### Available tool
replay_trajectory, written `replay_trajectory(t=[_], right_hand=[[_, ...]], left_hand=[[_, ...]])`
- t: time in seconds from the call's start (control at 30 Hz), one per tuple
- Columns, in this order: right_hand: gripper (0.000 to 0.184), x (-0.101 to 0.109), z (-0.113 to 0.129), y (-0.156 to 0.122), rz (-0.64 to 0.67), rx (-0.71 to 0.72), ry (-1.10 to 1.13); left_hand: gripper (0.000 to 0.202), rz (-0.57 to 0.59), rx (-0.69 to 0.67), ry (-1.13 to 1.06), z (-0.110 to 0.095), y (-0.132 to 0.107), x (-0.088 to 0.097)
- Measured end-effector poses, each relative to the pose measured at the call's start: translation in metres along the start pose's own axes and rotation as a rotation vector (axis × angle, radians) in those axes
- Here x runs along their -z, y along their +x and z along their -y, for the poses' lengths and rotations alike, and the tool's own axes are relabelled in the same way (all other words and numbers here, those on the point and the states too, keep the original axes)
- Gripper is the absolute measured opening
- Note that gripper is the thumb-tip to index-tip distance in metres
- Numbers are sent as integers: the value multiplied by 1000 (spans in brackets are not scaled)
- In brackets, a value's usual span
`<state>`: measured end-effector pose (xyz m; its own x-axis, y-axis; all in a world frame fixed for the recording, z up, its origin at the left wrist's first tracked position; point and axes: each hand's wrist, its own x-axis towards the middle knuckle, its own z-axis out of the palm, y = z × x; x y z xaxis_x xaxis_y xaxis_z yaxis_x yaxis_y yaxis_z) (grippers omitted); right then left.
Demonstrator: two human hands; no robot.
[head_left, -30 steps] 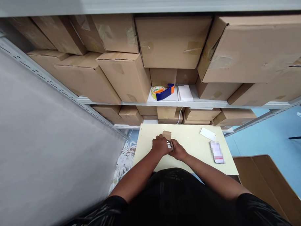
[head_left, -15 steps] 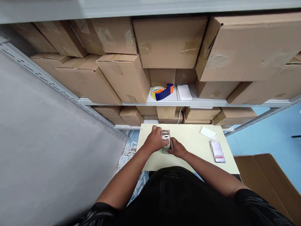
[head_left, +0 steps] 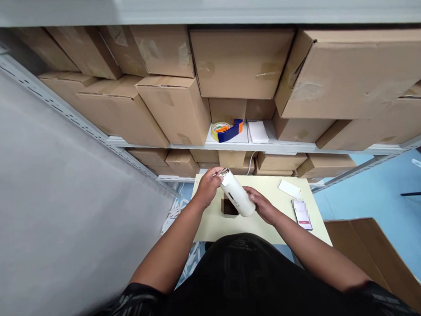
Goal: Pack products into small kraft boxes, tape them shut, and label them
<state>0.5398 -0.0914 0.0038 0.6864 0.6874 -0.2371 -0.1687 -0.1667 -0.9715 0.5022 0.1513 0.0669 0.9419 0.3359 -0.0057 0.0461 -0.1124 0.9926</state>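
Observation:
A white tumbler (head_left: 238, 196), with dark lettering on its side and a shiny top end, is tilted above the table. The fingers of my left hand (head_left: 208, 185) grip it near the top. At its lower end my right hand (head_left: 262, 206) has its fingers closed against the side. Just beneath the tumbler stands a small cardboard box (head_left: 229, 215), open at the top and dark inside. The tumbler covers part of this box. Both stay over the pale yellow table (head_left: 213, 229).
On the table's right lie a white card-like box (head_left: 289, 188) and a phone (head_left: 302, 215). Shelves ahead hold many cardboard boxes (head_left: 170, 104), plus a blue tape dispenser (head_left: 230, 130) and white paper stack (head_left: 258, 131). A large open carton (head_left: 372, 249) is at right; a grey wall (head_left: 60, 204) at left.
The tumbler has come up out of the small box and is now tilted in both hands. My right hand has moved from the box to the tumbler's lower end.

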Motion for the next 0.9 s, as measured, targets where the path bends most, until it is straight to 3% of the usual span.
replay_trajectory(t=[0.1,0.17,0.27,0.37,0.5,0.63,0.7,0.8,0.9], right_hand=[[66,-14,13,3,64,-57,163],[66,-20,13,5,-17,-9,188],[66,-23,9,6,-204,75,36],[72,-26,8,5,-244,96,-99],[62,-34,12,0,-155,83,95],[52,-41,16,-3,2,-50,295],[53,-43,16,-2,-20,-15,284],[63,-44,13,1,-155,72,166],[61,-42,15,0,-184,60,174]], left_hand=[[51,41,84,-199,4,-1,-18],[57,13,103,-248,7,-6,-30],[60,8,93,-259,13,-18,-44],[59,-3,133,-258,19,-28,-54],[44,-57,183,-311,23,-28,-57],[41,-26,181,-499,21,-25,-57],[44,-4,183,-533,17,-25,-56],[49,-10,170,-459,11,-28,-54],[51,-59,151,-406,9,-28,-51]])
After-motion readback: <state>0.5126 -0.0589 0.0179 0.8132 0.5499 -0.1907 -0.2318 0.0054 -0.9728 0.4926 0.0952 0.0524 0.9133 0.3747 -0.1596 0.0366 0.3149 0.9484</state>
